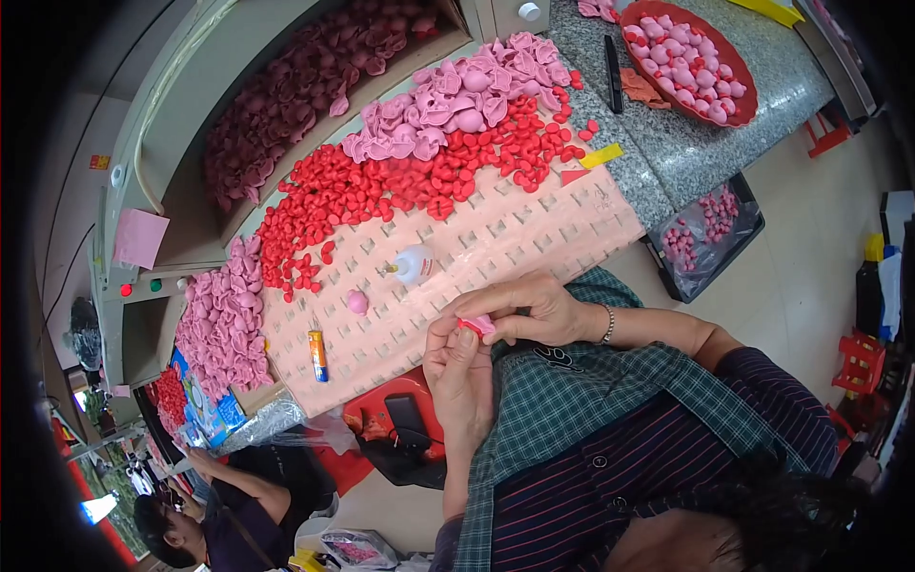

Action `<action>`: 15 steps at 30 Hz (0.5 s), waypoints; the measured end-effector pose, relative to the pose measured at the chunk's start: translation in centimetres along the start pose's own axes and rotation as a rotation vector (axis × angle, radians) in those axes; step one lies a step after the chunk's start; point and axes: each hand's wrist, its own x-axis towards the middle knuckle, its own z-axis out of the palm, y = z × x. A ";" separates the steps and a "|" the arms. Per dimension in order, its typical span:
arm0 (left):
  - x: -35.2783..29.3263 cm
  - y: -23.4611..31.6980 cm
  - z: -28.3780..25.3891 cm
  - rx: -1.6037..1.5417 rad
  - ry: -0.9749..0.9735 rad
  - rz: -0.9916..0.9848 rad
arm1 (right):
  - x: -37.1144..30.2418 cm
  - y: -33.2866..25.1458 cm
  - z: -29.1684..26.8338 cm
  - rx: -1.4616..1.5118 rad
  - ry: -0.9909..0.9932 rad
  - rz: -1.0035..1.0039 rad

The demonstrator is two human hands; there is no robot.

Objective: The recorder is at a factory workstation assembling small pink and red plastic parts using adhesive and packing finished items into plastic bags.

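A red bowl (pixel 743 91) of pink pieces sat at one o'clock on the grey counter (pixel 705 153), a small glue tube (pixel 317 355) lay at nine o'clock, and a seated person (pixel 205 524) worked at seven o'clock.

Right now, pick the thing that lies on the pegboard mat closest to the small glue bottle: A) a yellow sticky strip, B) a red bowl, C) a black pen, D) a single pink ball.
D: the single pink ball lies just beside the small glue bottle on the pegboard mat; the other things sit far off on the granite counter or at the mat's edge.
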 end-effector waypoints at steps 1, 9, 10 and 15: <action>0.0 -0.1 -0.2 -0.001 0.001 0.004 | 0.0 -0.3 -0.1 0.060 -0.020 0.077; 0.1 -0.4 -0.1 -0.026 -0.003 0.006 | 0.2 0.1 0.0 -0.084 0.025 -0.067; 0.1 -0.4 0.1 -0.027 -0.004 0.009 | 0.2 0.2 0.0 -0.073 0.051 -0.089; 0.1 -0.1 0.4 -0.031 -0.039 0.002 | -0.1 -0.6 -0.2 0.176 0.031 0.154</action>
